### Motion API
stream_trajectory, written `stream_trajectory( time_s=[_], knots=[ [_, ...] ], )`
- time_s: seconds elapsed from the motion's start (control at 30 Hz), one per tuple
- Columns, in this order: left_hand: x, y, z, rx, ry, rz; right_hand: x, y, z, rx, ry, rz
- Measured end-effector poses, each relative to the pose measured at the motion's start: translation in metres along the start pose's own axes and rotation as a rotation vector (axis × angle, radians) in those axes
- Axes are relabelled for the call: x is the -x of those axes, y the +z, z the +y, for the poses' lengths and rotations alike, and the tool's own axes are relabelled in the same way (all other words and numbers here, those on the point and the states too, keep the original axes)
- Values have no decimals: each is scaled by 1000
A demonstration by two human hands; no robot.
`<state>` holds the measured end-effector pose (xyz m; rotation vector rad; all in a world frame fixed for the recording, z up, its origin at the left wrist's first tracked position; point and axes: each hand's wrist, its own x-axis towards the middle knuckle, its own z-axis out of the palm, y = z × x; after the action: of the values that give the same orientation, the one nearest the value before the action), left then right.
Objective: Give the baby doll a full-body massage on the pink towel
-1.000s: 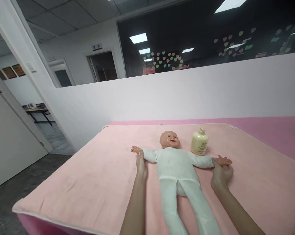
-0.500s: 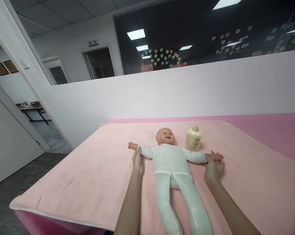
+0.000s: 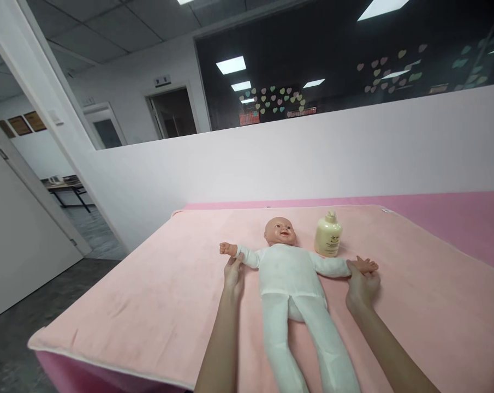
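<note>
Head view: a baby doll (image 3: 290, 270) in a white suit lies face up in the lower middle of the frame, on a pale pink blanket (image 3: 148, 305) spread over a brighter pink bed (image 3: 455, 218). Its arms are stretched out to either side, and its legs run down toward the bottom edge, where the feet are cut off.

The left hand (image 3: 233, 273), left of the doll's body, lies flat with fingers extended, its fingertips touching the doll's sleeve near the wrist; it is not closed on anything. Whether the thumb is under the sleeve cannot be made out.

The right hand (image 3: 362, 284), in the lower right of the middle, rests just under the doll's other wrist, touching it. The fingers are loosely curled beneath the doll's small hand, and it is hard to tell whether they grip it or only support it. Both forearms leave the frame at the bottom edge.

A cream lotion bottle (image 3: 328, 236) stands upright just right of the doll's head, near the outstretched arm; its label print is too small to read.

In the upper half, a white partition wall (image 3: 312, 158) carries a dark window (image 3: 332, 65) with pastel heart stickers, too blurred to count. At far left an open doorway (image 3: 66, 185) shows part of a dark table, mostly hidden.
</note>
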<state>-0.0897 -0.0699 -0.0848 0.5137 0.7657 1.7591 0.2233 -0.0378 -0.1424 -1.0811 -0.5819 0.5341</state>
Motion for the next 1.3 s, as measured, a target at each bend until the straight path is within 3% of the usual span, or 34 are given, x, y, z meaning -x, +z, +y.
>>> stream_trajectory(
  time_s=[0.33,0.7,0.93,1.3],
  knots=[
    [-4,-2,-2,-53,17,57,0,4,-3,-103,-16,70],
    [-10,6,-5,-10,32,96,0,3,1,89,-87,59],
    [-6,7,-3,46,10,162,4,5,-4,120,-52,31],
    [-8,3,-1,75,1,136,6,5,-6,34,-42,16]
  ],
)
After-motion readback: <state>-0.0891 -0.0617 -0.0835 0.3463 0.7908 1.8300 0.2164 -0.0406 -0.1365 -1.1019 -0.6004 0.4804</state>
